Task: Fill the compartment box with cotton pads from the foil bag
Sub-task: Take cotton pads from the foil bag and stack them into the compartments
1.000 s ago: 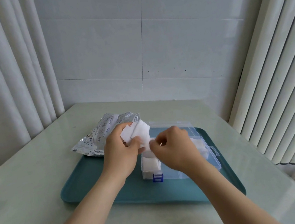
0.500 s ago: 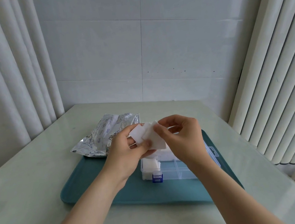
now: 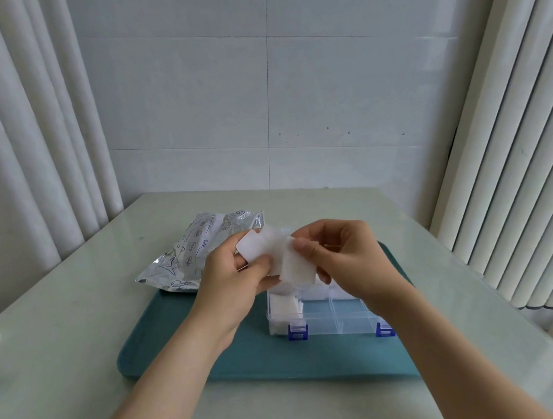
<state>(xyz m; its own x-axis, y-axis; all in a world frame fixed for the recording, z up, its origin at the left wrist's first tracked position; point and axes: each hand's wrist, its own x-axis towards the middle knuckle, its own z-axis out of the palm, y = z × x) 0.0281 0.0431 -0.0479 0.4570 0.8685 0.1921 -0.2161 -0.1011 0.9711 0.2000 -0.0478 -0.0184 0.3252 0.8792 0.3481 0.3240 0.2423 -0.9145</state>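
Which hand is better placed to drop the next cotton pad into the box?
Right. The right hand pinches a cotton pad directly above the compartment box, whose near right compartments look empty. The left hand grips the stack, off the box's left edge.

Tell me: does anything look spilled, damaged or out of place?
Nothing is spilled or damaged. The crumpled silver foil bag lies partly on the teal tray's far left corner and partly on the table. The clear plastic compartment box sits square on the tray. The left hand and right hand hold white cotton pads above it.
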